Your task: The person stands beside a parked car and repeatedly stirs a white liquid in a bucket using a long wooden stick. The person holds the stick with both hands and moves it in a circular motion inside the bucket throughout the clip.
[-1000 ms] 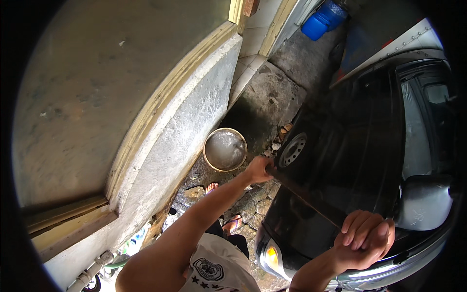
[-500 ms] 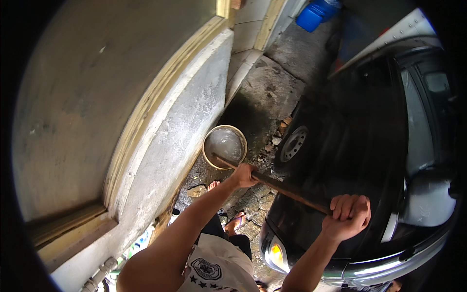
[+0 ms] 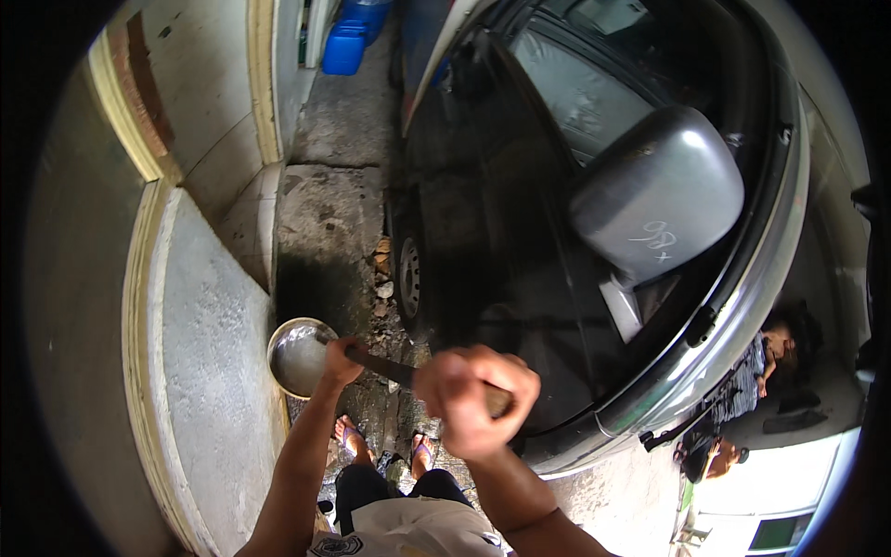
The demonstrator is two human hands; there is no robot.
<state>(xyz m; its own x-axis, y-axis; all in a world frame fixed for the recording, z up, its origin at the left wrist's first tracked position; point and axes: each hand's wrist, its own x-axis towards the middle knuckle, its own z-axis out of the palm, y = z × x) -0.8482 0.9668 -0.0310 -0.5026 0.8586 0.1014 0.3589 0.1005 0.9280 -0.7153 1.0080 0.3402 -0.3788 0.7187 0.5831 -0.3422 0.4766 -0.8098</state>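
While the left hand [image 3: 344,362], arm extended, grips the pole [image 3: 384,368], the right hand [image 3: 476,399] clenches its upper end

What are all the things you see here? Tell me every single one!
wall: 1, pale grey, left
vehicle: 1, black, right
wheel: 1 visible, grey, on vehicle
side mirror: 1, silver-grey, upper right
plastic containers: apparently 2, blue, top
stones: several, grey and orange-brown, near wheel
other people: at least 2, striped and dark clothes, lower right
bucket: 1, tan rim, beside wall
pole: 1, brown, centre
shirt: 1, white, bottom
flip-flops: 2, purple straps, on feet
left grip: 1, bare, around pole near bucket
right grip: 1, bare, around pole's near end
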